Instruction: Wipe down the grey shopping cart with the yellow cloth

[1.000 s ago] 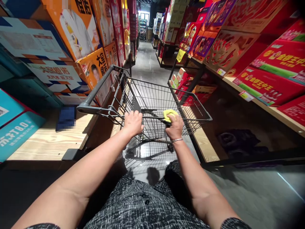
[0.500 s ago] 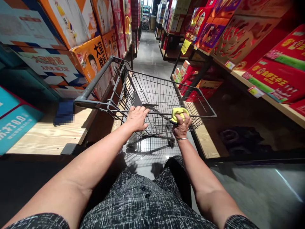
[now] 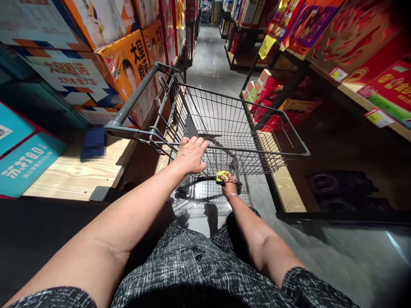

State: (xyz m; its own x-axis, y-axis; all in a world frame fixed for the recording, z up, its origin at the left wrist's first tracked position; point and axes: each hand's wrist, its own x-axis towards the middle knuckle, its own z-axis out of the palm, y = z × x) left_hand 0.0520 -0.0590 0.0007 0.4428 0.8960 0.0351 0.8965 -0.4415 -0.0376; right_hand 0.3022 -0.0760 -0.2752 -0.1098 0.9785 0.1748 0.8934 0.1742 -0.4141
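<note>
A grey wire shopping cart (image 3: 221,102) stands side-on before me, its handle (image 3: 136,96) to the left. My left hand (image 3: 192,155) holds the near top rim of the basket, fingers curled over the bar. Lower down, my right hand (image 3: 229,185) is closed on a bunched yellow cloth (image 3: 222,176) with a dark edge. That cloth is at the cart's lower frame (image 3: 199,182), below the basket. Whether it presses on the frame, I cannot tell.
Orange and white cartons (image 3: 125,72) are stacked on the left, beside a turquoise box (image 3: 32,162) and a dark blue item (image 3: 93,143) on a wooden shelf (image 3: 72,175). Shelves on the right hold red gift boxes (image 3: 390,92). A grey floor aisle (image 3: 207,55) runs ahead.
My right hand has moved down and left with the yellow cloth, from the basket's top rim to the lower frame. My left hand stays on the rim. The view has shifted slightly.
</note>
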